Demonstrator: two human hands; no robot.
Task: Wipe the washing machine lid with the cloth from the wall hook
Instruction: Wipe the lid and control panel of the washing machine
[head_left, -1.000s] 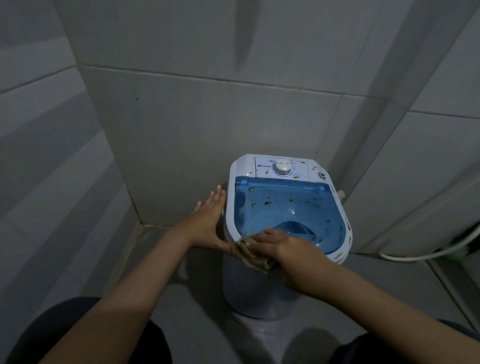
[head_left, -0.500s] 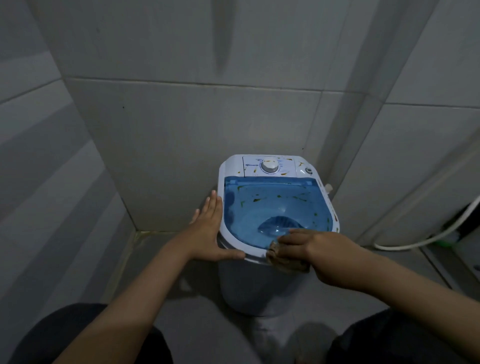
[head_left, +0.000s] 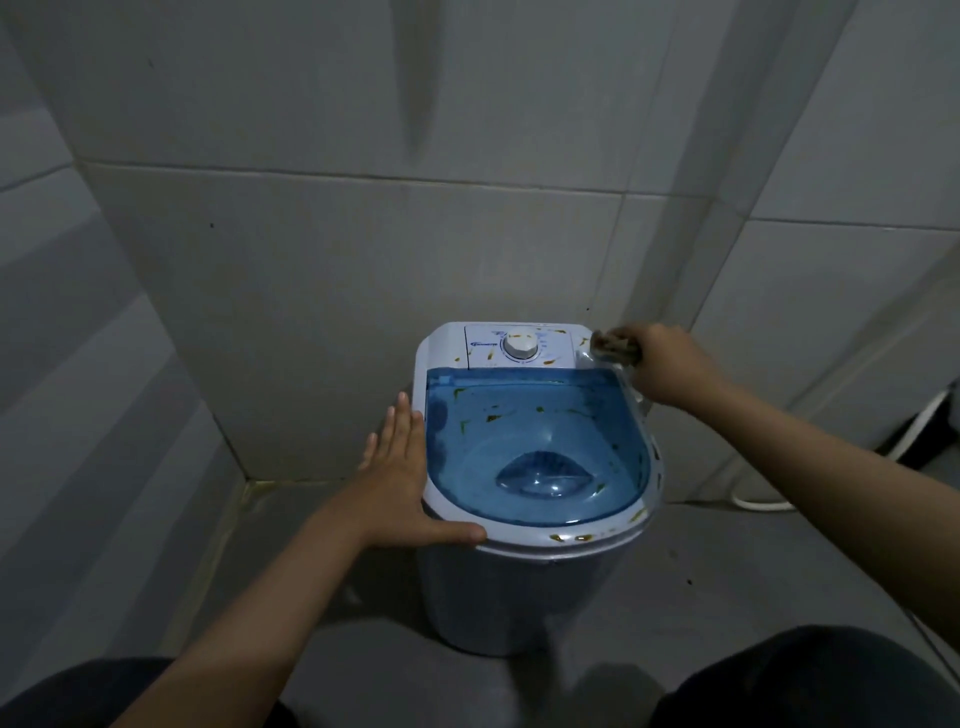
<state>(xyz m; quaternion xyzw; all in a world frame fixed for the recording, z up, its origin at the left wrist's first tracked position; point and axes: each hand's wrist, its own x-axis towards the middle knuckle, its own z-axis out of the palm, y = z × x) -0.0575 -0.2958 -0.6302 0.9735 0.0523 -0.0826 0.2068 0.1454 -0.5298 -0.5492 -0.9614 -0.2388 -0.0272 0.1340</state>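
head view: right hand (head_left: 670, 366) is closed round a bunched brownish cloth (head_left: 615, 347), pressing it on the far right corner of the washing machine (head_left: 524, 592), just right of the white control panel w/ its dial (head_left: 521, 345). left hand (head_left: 397, 486) lies flat & spread against the machine's left side, fingers pointing away, thumb along the front rim, gripping nothing. blue see-through lid (head_left: 535, 441) is shut, between the 2 hands; orange-brown & greenish specks dot the lid, panel and front rim. machine stands on a grey floor (head_left: 727, 561) in a corner of grey tiled wall (head_left: 311, 260). white hose (head_left: 763, 501) lies on the floor at right, well apart from the cloth. dark-clothed knees show at the bottom corners.
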